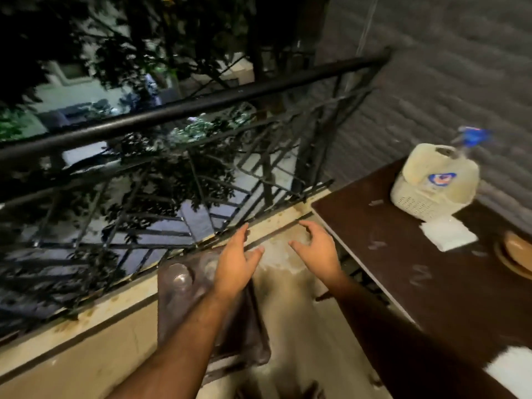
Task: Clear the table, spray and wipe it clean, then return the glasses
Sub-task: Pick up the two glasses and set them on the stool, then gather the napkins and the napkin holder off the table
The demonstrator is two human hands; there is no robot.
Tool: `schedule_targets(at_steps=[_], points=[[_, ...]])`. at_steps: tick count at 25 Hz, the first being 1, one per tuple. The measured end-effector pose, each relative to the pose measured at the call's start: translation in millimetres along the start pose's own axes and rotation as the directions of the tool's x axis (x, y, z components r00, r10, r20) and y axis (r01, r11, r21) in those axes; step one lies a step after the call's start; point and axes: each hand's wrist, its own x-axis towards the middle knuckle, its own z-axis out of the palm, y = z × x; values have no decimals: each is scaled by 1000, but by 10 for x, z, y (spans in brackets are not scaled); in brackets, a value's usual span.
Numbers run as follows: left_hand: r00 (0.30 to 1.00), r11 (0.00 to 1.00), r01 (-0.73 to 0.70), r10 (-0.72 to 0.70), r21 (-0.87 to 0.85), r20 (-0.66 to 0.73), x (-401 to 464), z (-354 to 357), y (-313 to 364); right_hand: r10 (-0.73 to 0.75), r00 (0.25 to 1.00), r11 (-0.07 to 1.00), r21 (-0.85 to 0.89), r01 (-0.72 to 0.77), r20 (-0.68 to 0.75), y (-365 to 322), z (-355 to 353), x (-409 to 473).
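Two glasses [182,276] stood on a dark tray [178,306] on the balcony floor, just beside the railing [172,110] and left of the desk [431,269]. The second glass showed only as a blurred rim beside the left wrist.

The left hand [234,262] reached forward over the tray's far end, palm down, forearm stretched across the tray. Its fingers [241,231] were spread and loosely bent, thumb pointing right, and held nothing. Whether it touched the tray could not be told.

The right hand [319,249] hung level with it, a little apart, over the pale floor between the tray and the desk's edge. Its palm faced down and inward, fingers [309,226] gently curled and parted, thumb pointing left toward the other hand; it gripped nothing.

On the dark brown desk, near the far corner by the grey wall [446,67], a pale cap [431,182] with a blue badge lay, and a spray bottle [472,138] with a blue head stood just behind it, blurred. A folded white cloth [447,233] lay just in front of the cap. A tan plate [516,251] sat at the right edge, partly cut off. Something white [509,372] showed at the desk's near corner. Pale smears marked the desk's surface.
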Motion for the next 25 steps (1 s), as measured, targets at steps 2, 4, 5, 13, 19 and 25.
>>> schedule_targets(at_steps=[2, 4, 5, 13, 19, 25], points=[[994, 997, -83, 82, 8, 71, 28, 278, 289, 43, 996, 999, 1, -43, -83, 247, -382, -111], [977, 986, -165, 161, 23, 141, 52, 597, 587, 93, 982, 996, 6, -94, -164, 522, -771, -233], [967, 978, -204, 197, 31, 163, 56, 768, 737, 130, 971, 992, 16, -129, -201, 671, -957, -293], [880, 931, -364, 352, -24, 318, -120, 2220, 1818, 291, 873, 955, 63, -290, -393, 1891, -2271, -766], [787, 898, -439, 384, 1, 482, -308, 3045, 2255, 435, 793, 897, 131, -422, -426, 2694, -2789, -1157], [672, 837, -546, 457, -27, 583, -87, 3497, 2383, 576, 682, 815, 257, -519, -451, 3062, -2808, -1377]])
